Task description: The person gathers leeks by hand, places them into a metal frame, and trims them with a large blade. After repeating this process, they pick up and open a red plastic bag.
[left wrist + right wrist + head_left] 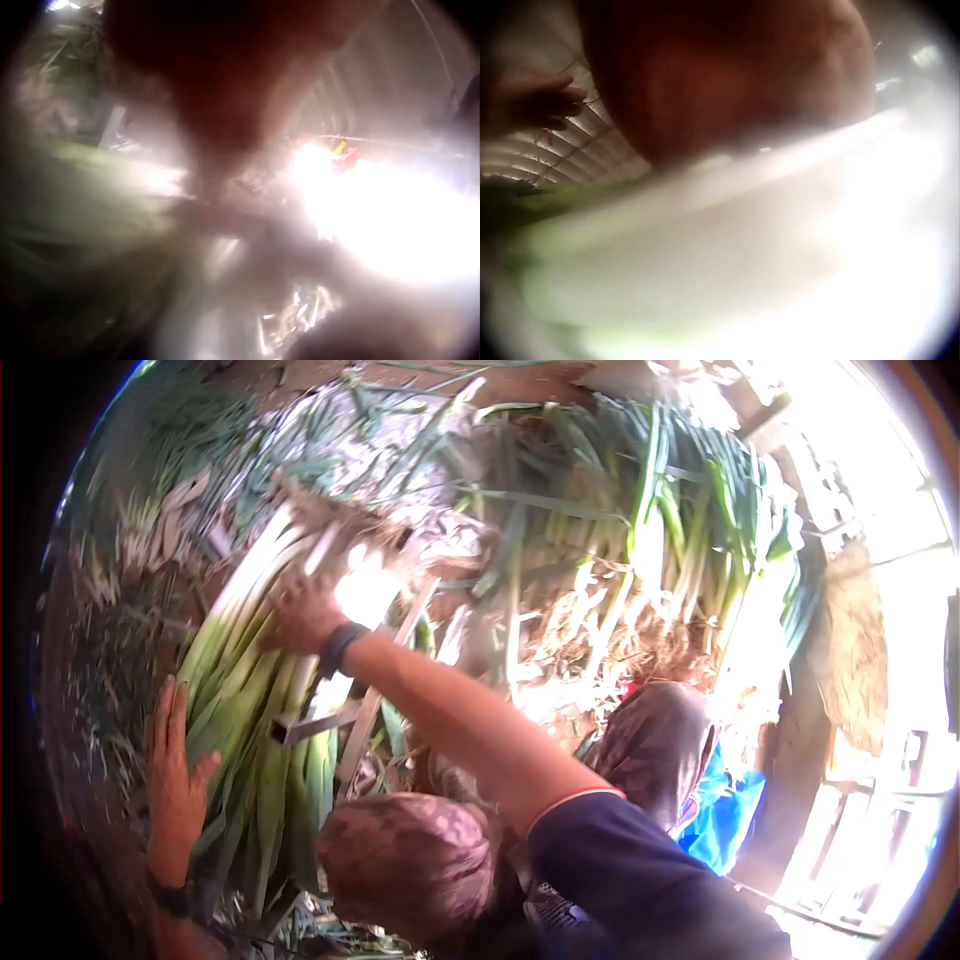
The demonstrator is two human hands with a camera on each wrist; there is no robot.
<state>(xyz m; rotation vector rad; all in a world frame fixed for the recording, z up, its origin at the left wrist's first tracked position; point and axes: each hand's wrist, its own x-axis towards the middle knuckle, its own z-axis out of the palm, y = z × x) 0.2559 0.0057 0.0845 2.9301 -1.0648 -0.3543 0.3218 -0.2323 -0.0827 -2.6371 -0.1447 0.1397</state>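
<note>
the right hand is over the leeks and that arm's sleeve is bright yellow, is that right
Not quite: the sleeve is dark, not bright yellow, as the head view shows. The right hand is indeed over the leeks.

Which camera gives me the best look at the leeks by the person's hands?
The head view: it shows the leeks from pale stalks to green leaves, partly covered. The right wrist view shows blurred, glare-washed stalks; the left wrist view, only a greenish smear, probably leeks.
</note>
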